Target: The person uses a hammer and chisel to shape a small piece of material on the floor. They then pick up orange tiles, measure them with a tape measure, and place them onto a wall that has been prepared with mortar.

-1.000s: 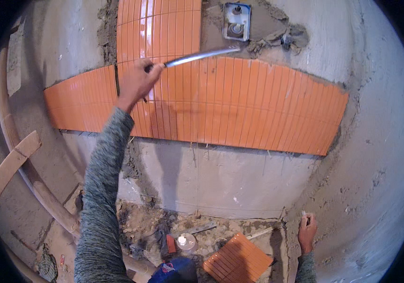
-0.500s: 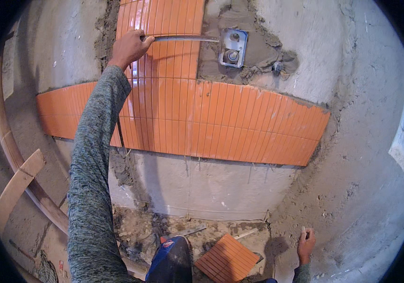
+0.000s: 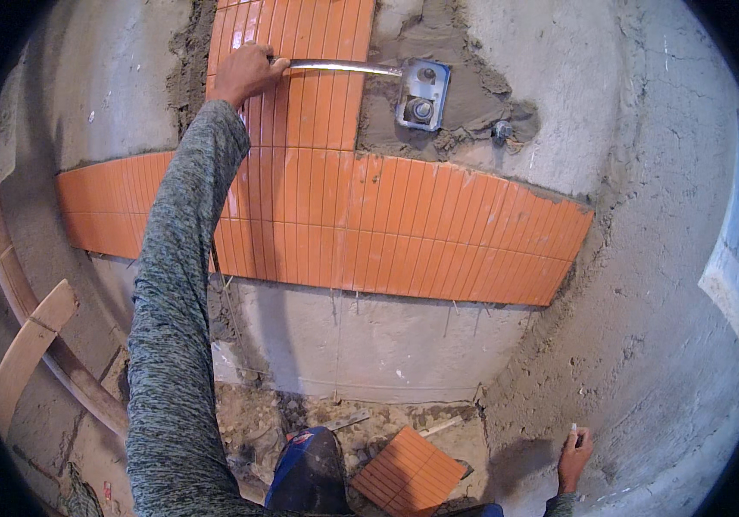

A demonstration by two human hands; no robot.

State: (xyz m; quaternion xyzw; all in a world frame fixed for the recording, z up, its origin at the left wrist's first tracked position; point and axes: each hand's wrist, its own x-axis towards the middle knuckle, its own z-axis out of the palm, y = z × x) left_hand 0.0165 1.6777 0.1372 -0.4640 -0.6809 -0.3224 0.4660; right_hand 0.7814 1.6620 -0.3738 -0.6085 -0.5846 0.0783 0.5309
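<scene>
My left hand point(image 3: 253, 73) is raised against the wall, its fingers closed on the left end of a thin, shiny metal strip point(image 3: 335, 65). The strip lies level across the orange wall tiles point(image 3: 326, 185), and its right end meets a bluish metal wall box point(image 3: 422, 95) with round fittings. Whether it touches the box I cannot tell. Low on the right, my right hand point(image 3: 573, 457) pinches a small whitish stub point(image 3: 573, 427), too small to name. Between my legs and the right hand, a loose orange tile point(image 3: 408, 472) rests on the ground.
Rough mortar point(image 3: 473, 82) surrounds the box, with a small pipe end point(image 3: 502, 131) to its right. A wooden pole point(image 3: 20, 293) and a short board point(image 3: 35, 349) stand at the left. Rubble and a flat metal piece point(image 3: 348, 420) lie on the ground below the wall.
The view has shifted slightly. My left hand stays on the strip, which now shows brighter and sits a little higher. My right hand has moved a little right and down.
</scene>
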